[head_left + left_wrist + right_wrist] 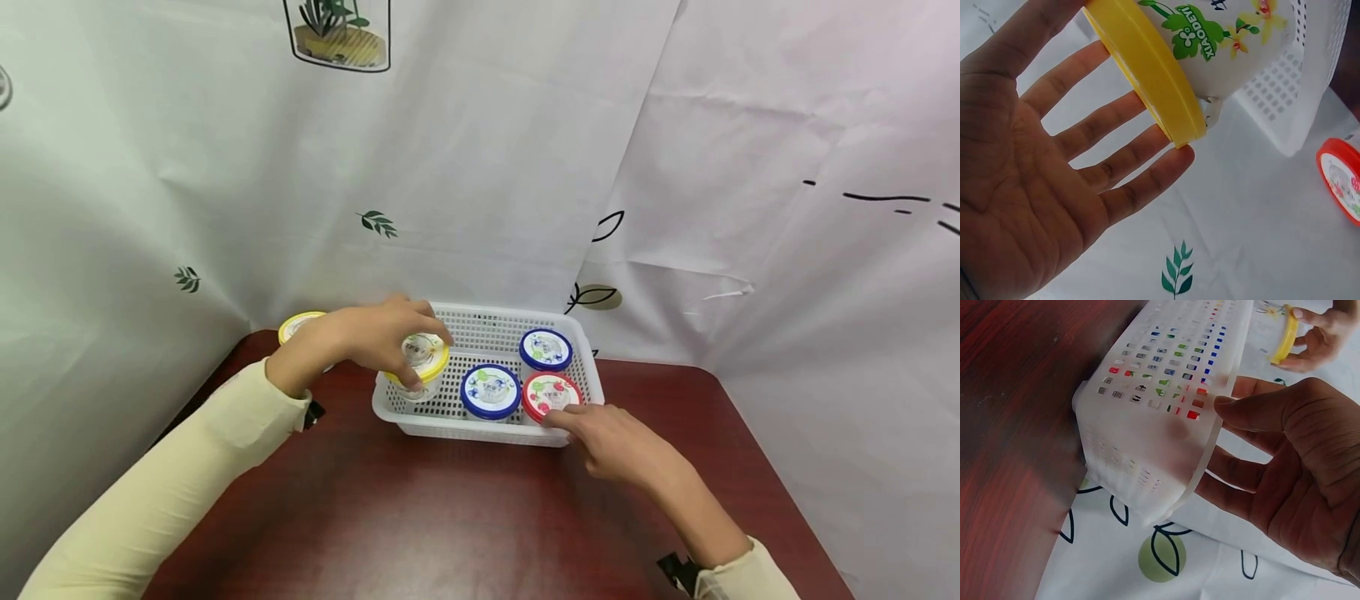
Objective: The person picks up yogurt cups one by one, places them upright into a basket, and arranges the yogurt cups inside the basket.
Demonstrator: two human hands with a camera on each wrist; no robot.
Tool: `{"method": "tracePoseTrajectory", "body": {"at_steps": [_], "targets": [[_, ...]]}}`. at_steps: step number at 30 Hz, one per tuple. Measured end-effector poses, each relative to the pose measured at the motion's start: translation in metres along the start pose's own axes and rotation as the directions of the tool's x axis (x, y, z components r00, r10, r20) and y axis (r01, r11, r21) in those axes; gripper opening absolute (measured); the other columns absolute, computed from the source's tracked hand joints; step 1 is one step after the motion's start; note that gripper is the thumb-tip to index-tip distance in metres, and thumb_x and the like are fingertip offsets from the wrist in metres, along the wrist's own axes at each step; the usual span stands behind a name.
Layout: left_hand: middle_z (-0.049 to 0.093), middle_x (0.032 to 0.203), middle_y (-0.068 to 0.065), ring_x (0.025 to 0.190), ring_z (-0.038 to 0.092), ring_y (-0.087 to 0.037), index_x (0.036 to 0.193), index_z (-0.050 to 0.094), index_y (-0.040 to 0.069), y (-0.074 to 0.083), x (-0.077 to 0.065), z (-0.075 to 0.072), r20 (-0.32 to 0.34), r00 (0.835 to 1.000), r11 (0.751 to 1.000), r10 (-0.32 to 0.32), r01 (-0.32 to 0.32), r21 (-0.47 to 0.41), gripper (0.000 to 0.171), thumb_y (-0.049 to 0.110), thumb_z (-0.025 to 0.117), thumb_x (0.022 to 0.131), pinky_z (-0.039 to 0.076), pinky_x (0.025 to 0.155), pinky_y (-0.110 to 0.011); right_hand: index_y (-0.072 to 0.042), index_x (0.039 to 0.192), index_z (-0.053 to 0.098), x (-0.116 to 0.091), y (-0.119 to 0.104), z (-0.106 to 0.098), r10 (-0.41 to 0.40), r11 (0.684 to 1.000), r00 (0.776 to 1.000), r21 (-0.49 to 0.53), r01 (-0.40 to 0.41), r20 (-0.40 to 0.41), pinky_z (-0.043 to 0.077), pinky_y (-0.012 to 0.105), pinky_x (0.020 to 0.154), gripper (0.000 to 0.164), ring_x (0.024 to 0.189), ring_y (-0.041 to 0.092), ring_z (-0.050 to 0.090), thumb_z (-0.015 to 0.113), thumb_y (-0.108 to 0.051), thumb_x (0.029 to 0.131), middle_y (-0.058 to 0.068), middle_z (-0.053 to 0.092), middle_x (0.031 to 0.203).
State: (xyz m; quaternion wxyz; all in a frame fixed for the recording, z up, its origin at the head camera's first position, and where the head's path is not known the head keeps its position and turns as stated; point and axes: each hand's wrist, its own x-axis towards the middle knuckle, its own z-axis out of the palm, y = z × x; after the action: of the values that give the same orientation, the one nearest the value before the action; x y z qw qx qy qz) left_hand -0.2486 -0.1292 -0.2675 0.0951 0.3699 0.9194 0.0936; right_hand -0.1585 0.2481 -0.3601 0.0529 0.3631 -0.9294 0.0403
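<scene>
My left hand (378, 333) spans the lid of a yellow-lidded plastic tub (429, 357), gripping it between thumb and fingers at the left end of a white perforated basket (465, 428). In the left wrist view the fingertips touch the yellow rim, and the tub's printed wall (1229, 44) appears close to the basket. My right hand (611, 437) pinches the basket's near right rim, thumb outside and fingers over the inner side in the right wrist view. Inside the basket are two blue-lidded tubs (491, 392) and a red-lidded tub (550, 393), which lies beside the right fingertips.
Another yellow-lidded tub (297, 323) stands outside the basket, partly behind my left forearm. A red-lidded tub (1342, 181) shows at the left wrist view's edge, apart from the basket. Below is a dark red table (450, 517); a printed white cloth (480, 167) hangs behind.
</scene>
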Motion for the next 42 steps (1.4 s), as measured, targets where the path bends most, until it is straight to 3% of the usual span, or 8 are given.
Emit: {"method": "tracePoseTrajectory", "body": {"at_steps": [7,19,27,32,42], "targets": [[0.064,0.154,-0.011,0.137,0.053,-0.040,0.148,0.072,0.027,0.003,0.014,0.014,0.019,1.000,1.000,0.006,-0.006,0.022,0.068,0.033,0.097,0.085,0.053,0.110,-0.059,-0.023,0.121,0.074,0.000,0.000,0.000,0.009,1.000,1.000,-0.005,-0.009,0.012,0.059,0.040,0.072,0.043,0.081,0.019,0.069,0.069,0.009,0.093,0.000,0.078,0.103],[0.064,0.154,-0.012,0.132,0.055,-0.035,0.149,0.071,0.029,0.000,0.028,0.038,0.084,0.994,0.998,-0.063,0.063,-0.001,0.070,0.033,0.098,0.085,0.055,0.111,-0.060,-0.023,0.124,0.073,0.002,-0.001,-0.002,0.021,1.000,0.999,0.002,-0.021,0.039,0.059,0.039,0.074,0.045,0.083,0.019,0.069,0.071,0.009,0.093,0.000,0.078,0.105],[0.057,0.164,-0.015,0.138,0.053,-0.037,0.149,0.071,0.030,-0.004,0.037,0.053,0.144,0.984,0.994,-0.104,0.107,-0.009,0.068,0.033,0.098,0.086,0.053,0.115,-0.064,-0.022,0.121,0.072,0.002,-0.003,-0.002,0.009,1.000,0.999,-0.015,-0.009,0.035,0.058,0.040,0.072,0.042,0.080,0.019,0.068,0.071,0.010,0.092,0.001,0.077,0.101],[0.058,0.165,-0.015,0.141,0.054,-0.039,0.148,0.071,0.030,-0.006,0.041,0.062,0.150,0.983,0.994,-0.105,0.107,-0.007,0.068,0.033,0.098,0.086,0.053,0.117,-0.065,-0.022,0.124,0.073,0.002,-0.002,-0.001,0.023,1.000,0.999,-0.014,-0.022,0.048,0.061,0.042,0.076,0.044,0.085,0.020,0.071,0.072,0.009,0.093,0.001,0.079,0.106],[0.056,0.166,-0.015,0.139,0.054,-0.037,0.155,0.065,0.026,-0.005,0.044,0.067,0.165,0.977,0.990,-0.138,0.140,-0.001,0.075,0.037,0.095,0.088,0.051,0.118,-0.064,-0.021,0.125,0.073,0.002,-0.001,0.000,0.023,1.000,0.999,-0.021,-0.022,0.049,0.062,0.042,0.079,0.044,0.088,0.020,0.072,0.073,0.009,0.093,0.001,0.079,0.108]]}}
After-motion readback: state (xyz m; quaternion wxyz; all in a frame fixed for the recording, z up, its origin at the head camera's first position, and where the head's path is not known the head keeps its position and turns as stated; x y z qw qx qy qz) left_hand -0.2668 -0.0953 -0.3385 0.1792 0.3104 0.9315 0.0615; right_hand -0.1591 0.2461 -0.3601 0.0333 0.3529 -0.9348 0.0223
